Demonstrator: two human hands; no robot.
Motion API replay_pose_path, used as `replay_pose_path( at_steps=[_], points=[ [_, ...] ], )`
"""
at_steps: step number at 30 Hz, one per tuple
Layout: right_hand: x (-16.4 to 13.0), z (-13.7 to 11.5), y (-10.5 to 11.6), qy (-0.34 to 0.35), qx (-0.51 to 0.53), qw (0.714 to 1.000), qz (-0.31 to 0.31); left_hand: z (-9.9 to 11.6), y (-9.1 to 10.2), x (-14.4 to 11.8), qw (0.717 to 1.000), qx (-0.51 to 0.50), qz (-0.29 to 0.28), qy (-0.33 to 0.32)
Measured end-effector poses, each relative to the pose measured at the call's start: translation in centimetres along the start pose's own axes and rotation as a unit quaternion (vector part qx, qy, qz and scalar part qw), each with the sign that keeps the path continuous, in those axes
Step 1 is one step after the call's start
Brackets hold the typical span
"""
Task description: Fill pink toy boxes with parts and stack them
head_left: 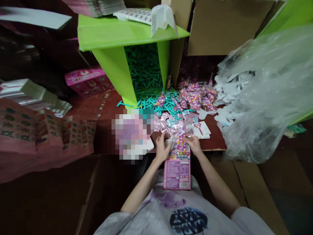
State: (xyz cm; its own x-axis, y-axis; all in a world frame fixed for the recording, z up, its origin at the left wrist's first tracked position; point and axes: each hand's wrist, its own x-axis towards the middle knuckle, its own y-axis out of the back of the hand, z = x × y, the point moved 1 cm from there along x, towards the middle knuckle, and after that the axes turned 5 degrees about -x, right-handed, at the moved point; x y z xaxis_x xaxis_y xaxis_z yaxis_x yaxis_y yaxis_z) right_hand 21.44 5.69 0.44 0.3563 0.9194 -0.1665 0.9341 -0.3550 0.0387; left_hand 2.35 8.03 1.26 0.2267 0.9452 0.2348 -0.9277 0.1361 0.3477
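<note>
A pink and purple printed box [177, 173] leans upright against my body, its top end at the table edge. My left hand [163, 149] is closed at the upper left of this box, thumb toward its top end. In my right hand [194, 144] is a clear bag of colourful beads [180, 139], pinched between the fingers right at the box's top end. Just beyond my hands lie several small pink sachets [163, 122] and white cards [202, 130] with a wand-like picture. My left fingertips are partly hidden.
A lime-green bin [110, 71] spills teal hammer-shaped sticks [151, 103]. More bead bags [194, 94] are piled beside white perforated sheets [232, 101] and a clear plastic bag [266, 85]. Pink boxes [22, 127] stand at left. A pixelated patch [132, 133] hides something left of my hands.
</note>
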Motion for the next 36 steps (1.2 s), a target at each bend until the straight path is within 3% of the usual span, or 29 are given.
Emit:
replay_pose_path(
  at_steps=[7,10,13,16,18,21,23,26,29,31,34,36],
  points=[
    [1.0,-2.2,-0.2,0.062,-0.057,0.989,-0.123,0.1,-0.2,2.6,0.995,-0.079,-0.063,0.011],
    [1.9,-2.7,0.2,0.072,-0.091,0.982,-0.150,-0.2,-0.3,2.7,0.995,-0.047,-0.089,0.002],
    [2.2,-2.5,0.4,0.064,-0.116,0.971,-0.197,-0.8,-0.2,2.0,0.999,-0.021,-0.040,0.001],
    [1.7,-1.9,0.0,0.049,-0.144,0.955,-0.255,-1.0,0.0,1.8,0.996,-0.085,0.017,0.016],
    [1.1,-1.7,-0.4,0.079,-0.153,0.957,-0.234,-1.0,0.1,2.1,0.990,-0.136,-0.006,0.035],
    [0.2,-1.4,-0.6,0.144,-0.136,0.969,-0.148,-0.9,-0.1,2.6,0.984,-0.166,-0.043,0.050],
    [-0.5,-1.0,-0.6,0.147,-0.112,0.979,-0.083,-1.0,-0.4,2.9,0.981,-0.178,-0.060,0.046],
    [-1.4,-0.3,-0.5,0.123,-0.049,0.989,0.072,-1.5,-1.1,3.3,0.981,-0.177,-0.053,0.064],
    [-1.9,0.1,-0.4,0.111,0.022,0.967,0.229,-1.5,-1.7,4.1,0.991,-0.101,-0.007,0.085],
    [-2.0,0.2,-0.4,0.095,0.037,0.969,0.225,-0.9,-2.1,4.9,0.997,-0.021,-0.001,0.079],
    [-2.3,0.2,-0.4,0.069,0.010,0.994,0.085,0.2,-2.5,5.8,0.992,0.102,-0.059,0.047],
    [-2.8,0.3,-0.2,0.065,-0.006,0.997,0.035,0.6,-2.9,6.1,0.981,0.154,-0.111,0.025]
  ],
)
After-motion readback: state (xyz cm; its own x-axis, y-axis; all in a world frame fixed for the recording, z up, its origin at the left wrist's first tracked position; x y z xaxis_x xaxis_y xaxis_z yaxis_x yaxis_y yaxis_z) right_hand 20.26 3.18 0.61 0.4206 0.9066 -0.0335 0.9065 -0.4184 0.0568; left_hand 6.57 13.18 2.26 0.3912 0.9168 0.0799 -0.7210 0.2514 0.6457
